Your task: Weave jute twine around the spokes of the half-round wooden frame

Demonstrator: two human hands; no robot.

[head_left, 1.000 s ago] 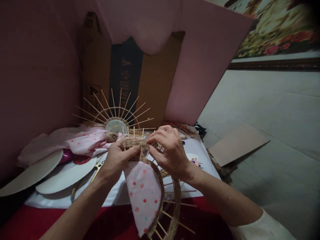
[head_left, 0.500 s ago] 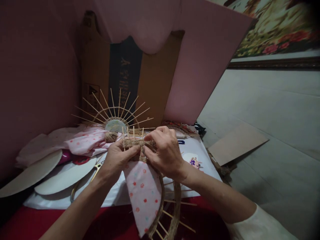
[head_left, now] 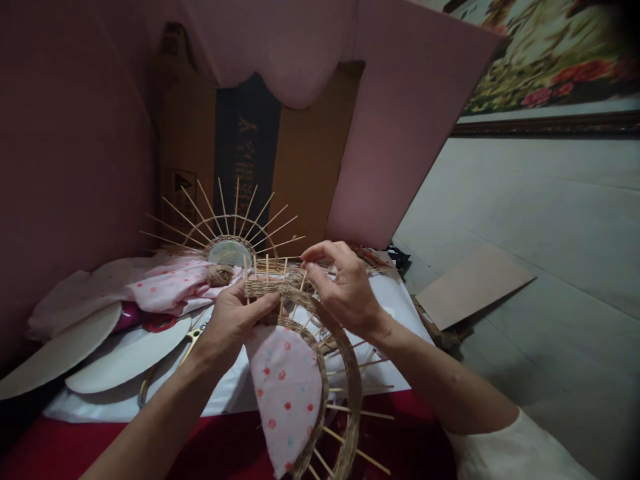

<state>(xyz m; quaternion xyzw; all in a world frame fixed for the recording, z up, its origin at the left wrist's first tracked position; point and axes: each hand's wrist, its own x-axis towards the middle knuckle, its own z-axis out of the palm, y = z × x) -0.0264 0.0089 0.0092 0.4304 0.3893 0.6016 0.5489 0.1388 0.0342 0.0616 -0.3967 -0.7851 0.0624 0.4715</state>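
Observation:
My left hand [head_left: 233, 327] is closed on the upper left end of a half-round woven piece [head_left: 354, 373], its thumb pressed on the twine band. Thin sticks fan out through the bands, and a pink fabric panel [head_left: 285, 393] with red flowers fills the inner half circle. Beside the upper rim, my right hand [head_left: 345, 287] is raised with thumb and forefinger pinched near the stick tips. What lies in that pinch is too fine to make out. Just beyond my left hand sits a ball of twine [head_left: 219, 275].
A second half-round stick frame [head_left: 233, 223] stands behind, against a cardboard box [head_left: 310, 167]. At left lie flowered cloth [head_left: 165, 283], white curved boards [head_left: 130, 357] and yellow-handled scissors [head_left: 193, 340]. A flat board [head_left: 475, 283] lies beyond the white table's right edge.
My right hand has moved from the woven band up and to the right, uncovering more of the curved rim. The left hand keeps its hold.

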